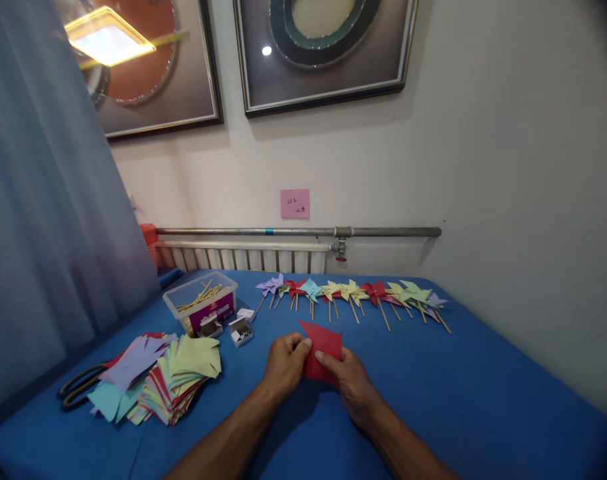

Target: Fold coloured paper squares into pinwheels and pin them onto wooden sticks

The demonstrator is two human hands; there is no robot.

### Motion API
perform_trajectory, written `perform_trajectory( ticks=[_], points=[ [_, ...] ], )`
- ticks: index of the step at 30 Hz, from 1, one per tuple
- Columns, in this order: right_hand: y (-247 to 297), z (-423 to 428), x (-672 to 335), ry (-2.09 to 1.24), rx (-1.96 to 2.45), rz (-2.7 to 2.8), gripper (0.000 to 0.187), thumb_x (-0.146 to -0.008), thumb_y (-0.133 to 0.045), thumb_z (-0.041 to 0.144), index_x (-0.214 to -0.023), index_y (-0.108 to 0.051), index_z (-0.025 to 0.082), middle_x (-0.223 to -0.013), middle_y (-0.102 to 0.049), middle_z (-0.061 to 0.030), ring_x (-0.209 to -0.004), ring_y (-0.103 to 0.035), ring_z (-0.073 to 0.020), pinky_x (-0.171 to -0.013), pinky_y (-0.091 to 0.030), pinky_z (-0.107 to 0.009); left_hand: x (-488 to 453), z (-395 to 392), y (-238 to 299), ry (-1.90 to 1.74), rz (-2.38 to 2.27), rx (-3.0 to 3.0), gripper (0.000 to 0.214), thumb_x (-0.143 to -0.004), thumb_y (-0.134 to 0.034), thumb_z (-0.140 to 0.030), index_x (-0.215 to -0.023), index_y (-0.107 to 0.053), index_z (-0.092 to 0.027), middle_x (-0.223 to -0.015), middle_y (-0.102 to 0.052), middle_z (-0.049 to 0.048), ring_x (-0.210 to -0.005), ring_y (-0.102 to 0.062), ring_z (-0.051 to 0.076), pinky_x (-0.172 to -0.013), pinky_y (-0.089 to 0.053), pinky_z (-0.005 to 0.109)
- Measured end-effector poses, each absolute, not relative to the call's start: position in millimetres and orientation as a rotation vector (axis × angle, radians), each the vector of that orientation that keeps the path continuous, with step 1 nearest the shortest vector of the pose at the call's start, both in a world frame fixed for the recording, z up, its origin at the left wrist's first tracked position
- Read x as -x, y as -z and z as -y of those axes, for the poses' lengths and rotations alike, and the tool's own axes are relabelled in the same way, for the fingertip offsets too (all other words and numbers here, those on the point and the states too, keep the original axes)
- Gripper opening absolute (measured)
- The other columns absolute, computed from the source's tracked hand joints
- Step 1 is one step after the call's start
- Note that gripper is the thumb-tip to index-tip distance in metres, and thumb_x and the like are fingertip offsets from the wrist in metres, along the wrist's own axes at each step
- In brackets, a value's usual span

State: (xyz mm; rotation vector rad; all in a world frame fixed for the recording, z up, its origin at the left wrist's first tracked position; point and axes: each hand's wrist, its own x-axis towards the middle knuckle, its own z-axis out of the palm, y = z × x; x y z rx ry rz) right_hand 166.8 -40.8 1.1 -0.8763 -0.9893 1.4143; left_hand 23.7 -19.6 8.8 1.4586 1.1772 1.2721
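Above the blue table cover, a red paper piece [323, 339] is held between both hands. My left hand [286, 360] pinches its left edge with the thumb on top. My right hand [351, 380] grips the right side, thumb pressed on the face and fingers behind. Left of the hands lies a fanned stack of coloured cut paper [181, 373] in yellow, red and blue. A purple cut sheet [133, 360] rests beside it, over scissors [78, 387] with dark handles. Finished paper pinwheels [351, 292] on sticks lie in a row behind the hands.
A clear plastic tub [198, 300] holds wooden sticks at the back left. Close to it, a small open box [241, 331] contains small metal pieces. A blue curtain [58, 187] hangs at left; a radiator and pipe [393, 232] run along the wall behind the table.
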Motion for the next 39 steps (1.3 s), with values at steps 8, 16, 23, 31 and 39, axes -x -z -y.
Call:
perform_trajectory(
  ticks=[8, 16, 23, 31, 39],
  points=[
    [17, 27, -169, -1.275, 0.966, 0.950, 0.042, -0.065, -0.087, 0.050, -0.092, -0.080, 0.019, -0.084, -0.082, -0.0060, -0.075, -0.075, -0.0273, -0.075, -0.058, -0.039, -21, 17, -12, -1.288, -1.115, -1.378, 0.048, -0.078, -0.064, -0.062, -0.061, -0.046, -0.021, -0.056, -0.037, -0.0062, -0.055, -0.032, 0.010, -0.055, -0.025, 0.026],
    [14, 29, -172, -1.263, 0.956, 0.943, 0.034, -0.068, -0.086, 0.048, -0.088, -0.079, 0.021, -0.083, -0.082, -0.0057, -0.076, -0.076, -0.0291, -0.075, -0.059, -0.040, -23, 20, -15, -1.294, -1.120, -1.354, 0.042, -0.074, -0.070, -0.057, -0.061, -0.058, -0.018, -0.055, -0.046, -0.0039, -0.056, -0.038, 0.011, -0.056, -0.028, 0.025],
    [14, 29, -172, -1.247, 0.958, 0.951, 0.034, -0.069, -0.085, 0.048, -0.088, -0.078, 0.020, -0.084, -0.082, -0.0059, -0.076, -0.076, -0.0284, -0.076, -0.059, -0.040, -24, 19, -15, -1.318, -1.165, -1.381, 0.034, -0.071, -0.072, -0.048, -0.062, -0.062, -0.017, -0.054, -0.052, -0.0029, -0.055, -0.042, 0.011, -0.056, -0.031, 0.025],
    [16, 26, -174, -1.179, 1.013, 1.019, 0.032, -0.070, -0.082, 0.047, -0.089, -0.079, 0.021, -0.081, -0.082, -0.0060, -0.074, -0.075, -0.0287, -0.075, -0.058, -0.040, -26, 19, -16, -1.288, -1.134, -1.347, 0.032, -0.066, -0.075, -0.046, -0.063, -0.063, -0.016, -0.055, -0.054, -0.0023, -0.054, -0.043, 0.011, -0.055, -0.032, 0.025],
    [11, 30, -171, -1.110, 1.092, 1.121, 0.027, -0.069, -0.083, 0.044, -0.082, -0.080, 0.020, -0.076, -0.079, -0.0041, -0.068, -0.069, -0.0251, -0.063, -0.052, -0.034, -25, 17, -15, -1.238, -1.032, -1.218, 0.032, -0.057, -0.079, -0.039, -0.056, -0.055, -0.018, -0.050, -0.050, -0.0045, -0.048, -0.040, 0.008, -0.050, -0.029, 0.023]
  ],
)
